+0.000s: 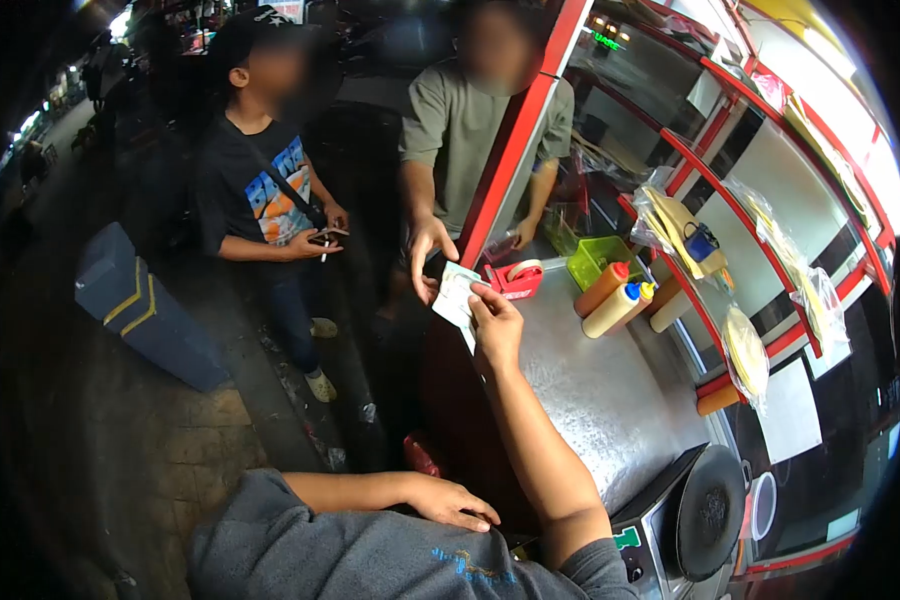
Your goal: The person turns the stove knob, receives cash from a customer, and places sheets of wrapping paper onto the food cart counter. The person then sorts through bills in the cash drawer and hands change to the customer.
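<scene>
My right hand [497, 325] is stretched out over the front edge of the metal counter, its fingers closed on a pale banknote [456, 294]. Beside the note's far side is the hand [431, 255] of a person in a grey-green shirt; whether that hand grips the note is unclear. Low against my shirt rests my left hand [453, 502], palm down, fingers loosely spread and holding nothing.
A red tape dispenser [513, 281], a green basket [598, 262] and sauce bottles [611, 310] stand on the metal counter [570, 400]. Near me is a black pan [711, 512]. A red post [522, 135] rises at the corner. Another person [270, 180] stands left.
</scene>
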The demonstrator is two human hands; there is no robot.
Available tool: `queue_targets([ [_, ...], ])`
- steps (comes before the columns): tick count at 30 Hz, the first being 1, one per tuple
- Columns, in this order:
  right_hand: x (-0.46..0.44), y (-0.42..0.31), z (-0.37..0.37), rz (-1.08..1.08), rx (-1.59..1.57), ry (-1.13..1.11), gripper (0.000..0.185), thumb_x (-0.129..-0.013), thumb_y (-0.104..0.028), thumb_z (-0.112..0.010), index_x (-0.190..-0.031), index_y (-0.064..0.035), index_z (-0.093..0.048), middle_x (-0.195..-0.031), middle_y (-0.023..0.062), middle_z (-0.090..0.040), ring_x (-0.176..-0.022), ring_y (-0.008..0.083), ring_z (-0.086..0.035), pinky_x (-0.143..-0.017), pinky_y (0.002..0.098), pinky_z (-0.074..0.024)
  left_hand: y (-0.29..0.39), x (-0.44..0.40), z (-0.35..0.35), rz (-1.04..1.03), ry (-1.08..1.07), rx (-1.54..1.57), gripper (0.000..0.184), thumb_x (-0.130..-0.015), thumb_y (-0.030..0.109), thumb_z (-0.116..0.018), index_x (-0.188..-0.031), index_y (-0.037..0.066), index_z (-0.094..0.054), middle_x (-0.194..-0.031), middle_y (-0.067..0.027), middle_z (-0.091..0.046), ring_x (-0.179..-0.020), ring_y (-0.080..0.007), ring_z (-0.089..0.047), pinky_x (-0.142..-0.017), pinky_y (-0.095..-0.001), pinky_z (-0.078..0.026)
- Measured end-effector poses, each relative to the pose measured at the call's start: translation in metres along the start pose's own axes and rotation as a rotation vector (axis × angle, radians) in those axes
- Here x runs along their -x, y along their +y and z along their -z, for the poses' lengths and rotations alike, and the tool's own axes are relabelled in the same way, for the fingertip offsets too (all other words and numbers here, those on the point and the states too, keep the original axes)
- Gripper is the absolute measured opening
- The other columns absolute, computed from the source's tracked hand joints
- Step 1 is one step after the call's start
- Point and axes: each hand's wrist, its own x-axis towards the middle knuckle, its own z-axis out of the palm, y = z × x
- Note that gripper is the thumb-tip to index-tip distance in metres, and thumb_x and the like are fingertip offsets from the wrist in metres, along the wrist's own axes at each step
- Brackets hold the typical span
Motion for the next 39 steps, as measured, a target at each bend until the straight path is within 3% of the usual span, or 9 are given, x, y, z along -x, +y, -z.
queue_targets([
  [7,-0.024,0.015,-0.034,0.012,0.146,-0.082,0.025,-0.096,-0.006,-0.069,-0.12,0.0006,-0.07,-0.095,0.0032,-0.07,-0.081,0.0099,-0.063,-0.071,0.0234,-0.0515,-0.002,-0.003,0.022,-0.057,-0.007,-0.099,0.062,-0.107,0.049,-0.045,-0.146,0.0,-0.049,-0.141,-0.0248,-0.058,-0.131,-0.0389,-0.055,-0.112,-0.0434,-0.043],
  [11,0.01,-0.02,-0.04,-0.054,0.009,-0.194,0.046,-0.1,-0.007,-0.065,-0.143,-0.0001,-0.053,-0.137,0.014,-0.059,-0.115,0.0153,-0.061,-0.088,0.0291,-0.0562,-0.011,-0.005,0.024,-0.05,-0.024,-0.041,0.06,-0.107,0.047,-0.047,-0.145,-0.001,-0.05,-0.141,-0.0246,-0.058,-0.131,-0.0387,-0.056,-0.111,-0.0425,-0.044],
  [14,0.086,-0.037,0.019,0.094,0.237,-0.228,0.04,-0.102,-0.009,-0.063,-0.139,0.002,-0.056,-0.115,0.0103,-0.07,-0.103,0.0164,-0.065,-0.089,0.0311,-0.0545,-0.024,-0.005,0.034,-0.093,-0.029,-0.083,0.059,-0.107,0.045,-0.048,-0.143,-0.001,-0.052,-0.14,-0.0237,-0.059,-0.13,-0.0375,-0.056,-0.111,-0.0424,-0.044],
  [16,0.161,-0.026,0.081,-0.063,0.39,-0.205,0.033,-0.103,-0.01,-0.059,-0.133,0.0044,-0.059,-0.115,0.0128,-0.07,-0.102,0.0182,-0.066,-0.093,0.0325,-0.0535,-0.031,0.001,0.049,-0.097,0.034,-0.021,0.052,-0.107,0.04,-0.053,-0.14,0.001,-0.056,-0.135,-0.0205,-0.064,-0.123,-0.031,-0.063,-0.104,-0.0399,-0.049],
  [19,0.296,-0.003,0.162,-0.271,0.256,-0.064,0.03,-0.105,-0.012,-0.057,-0.129,0.005,-0.063,-0.123,0.0138,-0.07,-0.112,0.0211,-0.067,-0.101,0.0324,-0.0508,-0.042,0.006,0.08,-0.007,0.259,0.07,0.041,-0.106,0.036,-0.056,-0.13,0.005,-0.065,-0.12,-0.0152,-0.072,-0.111,-0.0245,-0.069,-0.096,-0.0364,-0.053],
  [21,0.363,-0.017,0.175,-0.453,0.3,0.117,0.025,-0.1,-0.012,-0.065,-0.119,0.0049,-0.064,-0.118,0.0138,-0.07,-0.106,0.0208,-0.067,-0.091,0.0318,-0.0537,-0.042,0.003,0.109,-0.077,0.46,-0.004,0.033,-0.105,0.032,-0.058,-0.12,0.005,-0.071,-0.106,-0.0111,-0.076,-0.101,-0.0205,-0.072,-0.09,-0.0339,-0.055],
  [26,0.429,-0.002,0.179,-0.584,0.124,0.65,0.025,-0.098,-0.012,-0.066,-0.117,0.0046,-0.064,-0.115,0.0142,-0.07,-0.103,0.022,-0.067,-0.089,0.0327,-0.0535,-0.046,-0.051,0.168,0.026,0.777,-0.174,0.024,-0.103,0.023,-0.061,-0.104,0.002,-0.073,-0.088,-0.0112,-0.074,-0.08,-0.0164,-0.07,-0.074,-0.0331,-0.054],
  [28,0.439,0.016,0.178,-0.577,0.037,0.817,0.025,-0.098,-0.012,-0.066,-0.116,0.0044,-0.064,-0.114,0.0144,-0.07,-0.102,0.0224,-0.066,-0.088,0.0331,-0.0534,-0.067,-0.085,0.187,-0.038,0.779,-0.47,0.032,-0.102,0.033,-0.06,-0.096,0.003,-0.07,-0.088,-0.0171,-0.069,-0.084,-0.0374,-0.067,-0.073,-0.0436,-0.053],
  [39,0.457,0.083,0.209,-0.446,-0.281,1.443,0.024,-0.094,-0.013,-0.069,-0.112,0.0036,-0.064,-0.108,0.0153,-0.068,-0.095,0.0249,-0.064,-0.084,0.0352,-0.053,-0.087,-0.126,0.185,-0.06,0.794,-0.763,0.038,-0.099,0.037,-0.059,-0.079,0.006,-0.069,-0.08,-0.0172,-0.068,-0.08,-0.0401,-0.067,-0.072,-0.0512,-0.052],
])
